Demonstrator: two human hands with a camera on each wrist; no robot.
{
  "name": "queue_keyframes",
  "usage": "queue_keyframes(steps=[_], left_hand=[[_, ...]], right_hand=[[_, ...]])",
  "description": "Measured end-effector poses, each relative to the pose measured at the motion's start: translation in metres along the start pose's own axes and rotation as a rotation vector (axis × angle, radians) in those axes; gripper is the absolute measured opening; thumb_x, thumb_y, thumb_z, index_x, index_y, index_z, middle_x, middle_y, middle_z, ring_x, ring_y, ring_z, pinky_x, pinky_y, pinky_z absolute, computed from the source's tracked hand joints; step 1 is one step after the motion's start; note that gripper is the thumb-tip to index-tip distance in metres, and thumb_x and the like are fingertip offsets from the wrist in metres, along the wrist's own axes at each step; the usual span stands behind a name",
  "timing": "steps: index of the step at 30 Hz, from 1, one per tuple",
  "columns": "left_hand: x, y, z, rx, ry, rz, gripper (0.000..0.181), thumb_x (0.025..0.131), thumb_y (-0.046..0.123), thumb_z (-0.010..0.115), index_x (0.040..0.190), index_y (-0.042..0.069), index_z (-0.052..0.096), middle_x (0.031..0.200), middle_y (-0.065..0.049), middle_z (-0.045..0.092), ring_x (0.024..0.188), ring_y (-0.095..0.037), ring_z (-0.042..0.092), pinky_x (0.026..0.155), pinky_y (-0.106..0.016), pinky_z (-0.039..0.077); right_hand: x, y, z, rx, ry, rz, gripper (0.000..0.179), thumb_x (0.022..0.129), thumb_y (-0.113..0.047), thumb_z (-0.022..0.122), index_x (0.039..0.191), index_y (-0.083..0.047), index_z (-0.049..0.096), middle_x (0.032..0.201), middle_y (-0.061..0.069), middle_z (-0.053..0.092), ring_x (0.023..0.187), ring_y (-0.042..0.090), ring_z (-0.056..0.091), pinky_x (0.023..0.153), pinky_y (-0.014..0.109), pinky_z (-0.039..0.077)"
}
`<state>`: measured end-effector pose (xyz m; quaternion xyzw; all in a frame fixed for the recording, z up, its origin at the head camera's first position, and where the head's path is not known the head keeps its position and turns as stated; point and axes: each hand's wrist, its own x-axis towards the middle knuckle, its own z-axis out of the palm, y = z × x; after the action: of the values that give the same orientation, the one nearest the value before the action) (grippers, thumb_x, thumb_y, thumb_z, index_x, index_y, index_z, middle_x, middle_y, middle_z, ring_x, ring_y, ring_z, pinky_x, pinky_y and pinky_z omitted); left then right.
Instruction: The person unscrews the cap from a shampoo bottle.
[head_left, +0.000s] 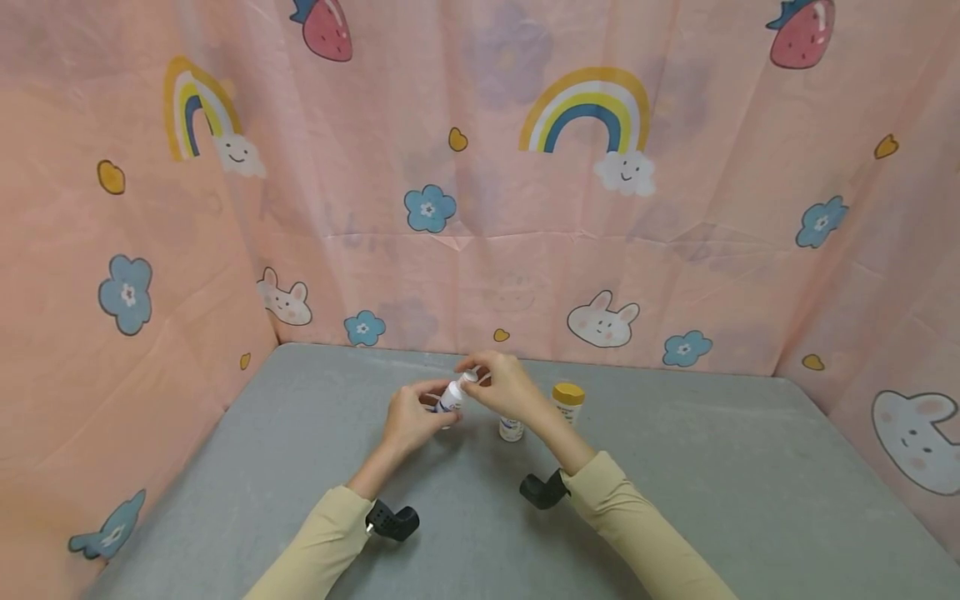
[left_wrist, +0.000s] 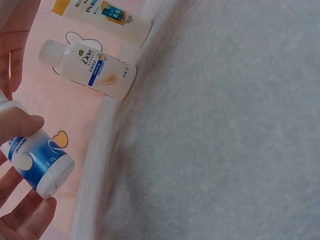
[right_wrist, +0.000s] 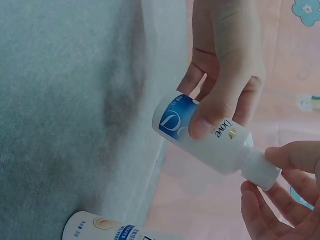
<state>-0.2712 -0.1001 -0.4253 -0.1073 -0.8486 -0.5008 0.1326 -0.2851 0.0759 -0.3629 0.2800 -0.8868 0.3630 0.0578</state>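
Note:
My left hand (head_left: pixel 408 418) grips a small white-and-blue Dove bottle (right_wrist: pixel 224 150), thumb across its front. It is raised off the table and tilted, its base toward the left in the right wrist view. With thumb and fingers, my right hand (head_left: pixel 512 390) pinches the white cap (right_wrist: pixel 261 171) at the bottle's neck. A second white Dove bottle (left_wrist: pixel 102 71) with a white cap stands upright on the table near my right hand. Beside it is a pale bottle with a yellow cap (head_left: pixel 567 394), partly hidden by the right forearm in the head view.
The grey table (head_left: pixel 712 483) runs back to a pink curtain (head_left: pixel 495 275) printed with rainbows, rabbits and flowers, which also encloses the sides. Black wrist-worn devices (head_left: pixel 395 522) sit at both sleeve cuffs.

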Motion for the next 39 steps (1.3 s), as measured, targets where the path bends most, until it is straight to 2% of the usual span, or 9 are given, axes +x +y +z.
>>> queue_keyframes(steps=[5, 13, 16, 24, 29, 34, 39], left_hand=[[-0.0002, -0.0012, 0.0004, -0.005, 0.001, 0.005, 0.045, 0.071, 0.012, 0.083, 0.114, 0.008, 0.071, 0.104, -0.011, 0.072, 0.088, -0.026, 0.068, 0.069, -0.037, 0.057], [0.0001, -0.0014, 0.0004, 0.007, -0.003, 0.011, 0.045, 0.071, 0.013, 0.083, 0.113, 0.009, 0.071, 0.104, -0.011, 0.072, 0.088, -0.025, 0.068, 0.070, -0.037, 0.057], [0.0001, -0.0004, 0.0003, 0.007, -0.005, 0.004, 0.045, 0.071, 0.013, 0.083, 0.114, 0.009, 0.071, 0.105, -0.010, 0.072, 0.088, -0.026, 0.068, 0.070, -0.037, 0.057], [-0.0003, -0.0002, 0.0006, -0.003, -0.011, 0.003, 0.045, 0.071, 0.013, 0.083, 0.114, 0.007, 0.070, 0.105, -0.011, 0.072, 0.088, -0.026, 0.068, 0.071, -0.037, 0.057], [-0.0005, -0.0005, 0.0012, 0.001, -0.014, 0.005, 0.045, 0.071, 0.013, 0.083, 0.114, 0.007, 0.070, 0.106, -0.011, 0.072, 0.089, -0.027, 0.068, 0.072, -0.038, 0.057], [-0.0002, 0.0007, 0.0018, 0.008, -0.013, 0.001, 0.045, 0.072, 0.013, 0.082, 0.115, 0.009, 0.070, 0.106, -0.011, 0.072, 0.090, -0.026, 0.068, 0.072, -0.039, 0.057], [-0.0004, 0.0015, 0.0020, 0.011, -0.012, 0.010, 0.045, 0.072, 0.012, 0.082, 0.114, 0.007, 0.070, 0.106, -0.011, 0.072, 0.090, -0.027, 0.068, 0.072, -0.039, 0.057]], right_hand=[[0.0014, -0.0002, 0.0001, 0.018, 0.009, 0.027, 0.024, 0.089, -0.013, 0.067, 0.112, -0.007, 0.068, 0.113, 0.010, 0.068, 0.098, 0.024, 0.064, 0.080, 0.033, 0.056], [0.0019, -0.0029, 0.0001, 0.003, 0.035, 0.083, 0.024, 0.089, -0.020, 0.068, 0.110, -0.008, 0.070, 0.104, 0.007, 0.070, 0.087, 0.020, 0.064, 0.069, 0.028, 0.055], [0.0016, -0.0023, -0.0004, 0.000, 0.023, 0.072, 0.022, 0.089, -0.018, 0.068, 0.108, -0.008, 0.070, 0.103, 0.006, 0.070, 0.086, 0.019, 0.064, 0.068, 0.027, 0.054], [0.0000, 0.0030, -0.0017, 0.009, -0.015, -0.003, 0.021, 0.089, -0.009, 0.065, 0.110, -0.007, 0.069, 0.109, 0.009, 0.069, 0.095, 0.023, 0.064, 0.077, 0.030, 0.056], [-0.0002, 0.0015, -0.0029, 0.025, -0.003, 0.030, 0.025, 0.089, -0.013, 0.066, 0.113, -0.007, 0.068, 0.113, 0.009, 0.069, 0.099, 0.024, 0.064, 0.080, 0.033, 0.056], [-0.0001, -0.0012, -0.0031, 0.004, 0.019, 0.070, 0.023, 0.091, -0.019, 0.066, 0.111, -0.009, 0.069, 0.108, 0.006, 0.070, 0.093, 0.021, 0.064, 0.075, 0.032, 0.055], [-0.0010, 0.0007, -0.0031, -0.003, 0.008, 0.040, 0.022, 0.090, -0.015, 0.065, 0.111, -0.007, 0.069, 0.108, 0.007, 0.070, 0.092, 0.021, 0.064, 0.075, 0.031, 0.055]])
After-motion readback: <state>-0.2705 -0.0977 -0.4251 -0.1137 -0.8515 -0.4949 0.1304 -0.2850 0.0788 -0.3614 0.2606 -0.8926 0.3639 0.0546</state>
